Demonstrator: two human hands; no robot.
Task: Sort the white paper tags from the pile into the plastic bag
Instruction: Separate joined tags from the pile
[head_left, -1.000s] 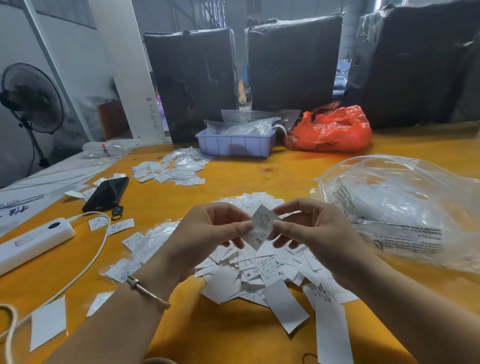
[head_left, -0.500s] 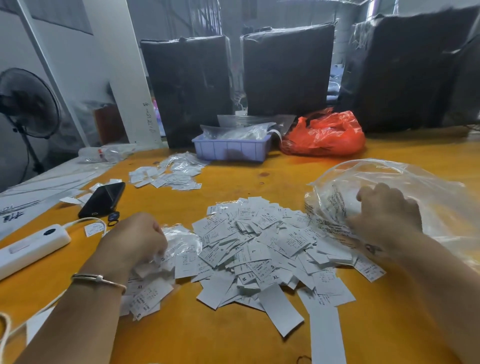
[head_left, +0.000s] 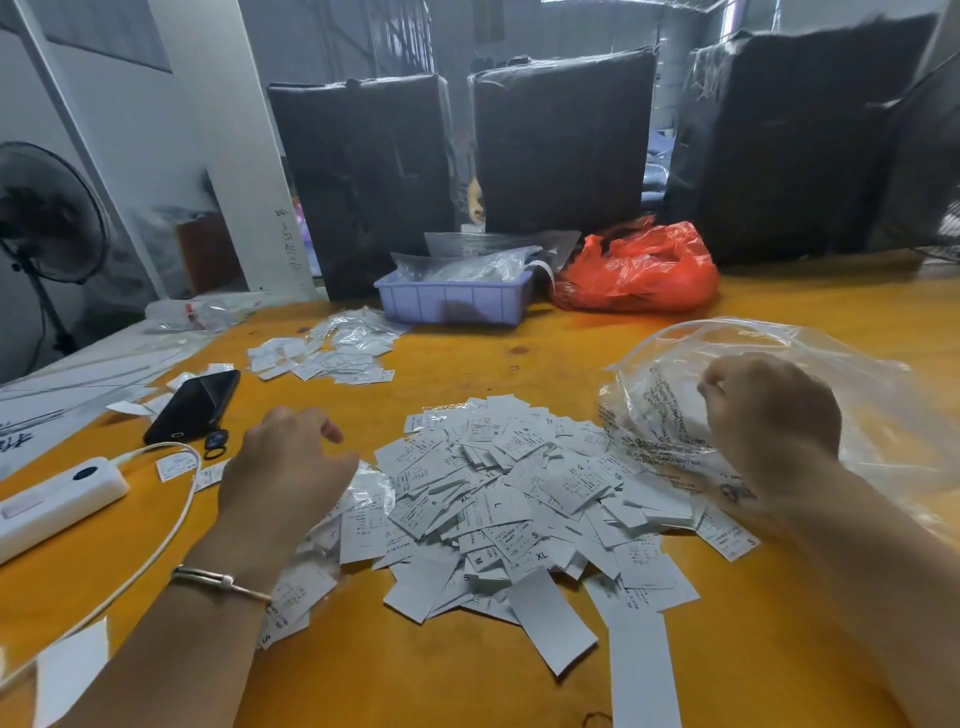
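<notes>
The right hand (head_left: 769, 415), fingers curled, is at the bag (head_left: 857, 395) mouth by the counter's right edge; whether it pinches a tag I cannot tell. The left hand (head_left: 291, 467), fingers curled, rests beside the pile (head_left: 509, 499) mid-counter — a careless sweep could scatter tags.

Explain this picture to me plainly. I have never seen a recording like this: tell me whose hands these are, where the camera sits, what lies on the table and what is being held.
There is no machine here: a person works with two bare hands, and the single camera sits on their head, looking forward and down. On the orange table lies a pile of white paper tags printed with sizes such as S, M, L and XL. The right hand is at the mouth of a clear plastic bag, fingers curled; whether it holds anything cannot be seen. The left hand hovers at the pile's left edge, fingers loosely curled. Also there: a black phone, a white power strip, a lilac tray and a red bag.
</notes>
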